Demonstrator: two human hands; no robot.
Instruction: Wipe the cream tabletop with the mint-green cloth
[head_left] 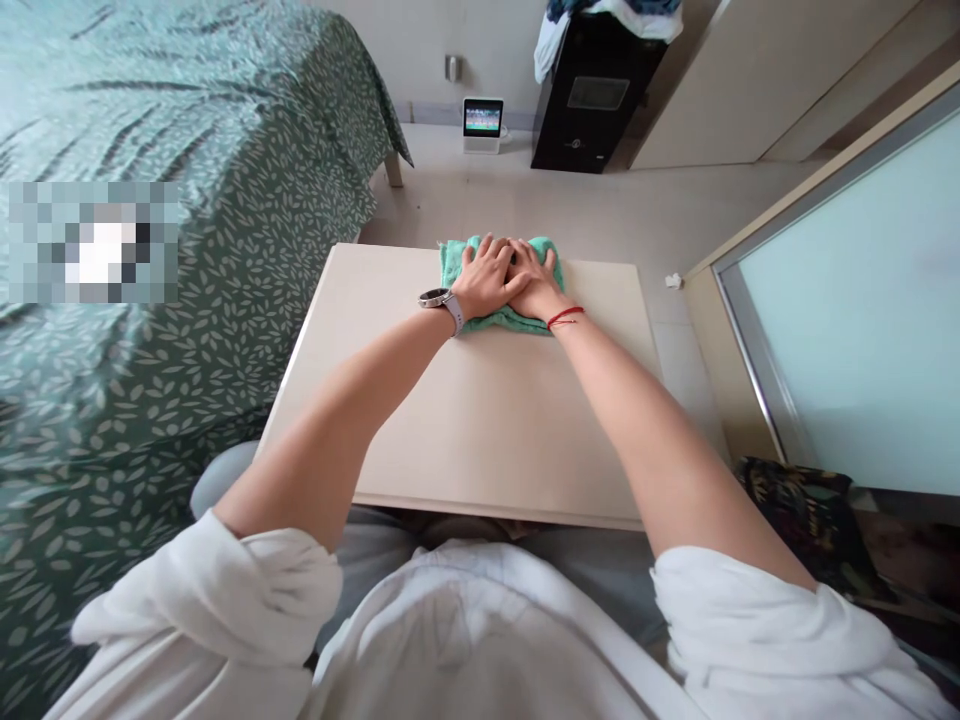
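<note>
A green cloth point(511, 320) lies folded near the far edge of a pale wooden table point(480, 420). My left hand point(486, 278), with a watch point(435, 298) on its wrist, presses flat on the cloth with its fingers spread. Beside it and partly touching it, my right hand point(534, 280) also rests on the cloth, fingers apart; a red string bracelet point(565, 317) circles that wrist. The thumb of my left hand overlaps my right hand. Neither hand grips the cloth.
On the left stands a bed with a green leaf-patterned cover point(247, 200). Beyond the table, a small screen device point(482, 122) and a black cabinet point(596, 95) stand on the floor. A frosted glass panel point(862, 280) is at the right.
</note>
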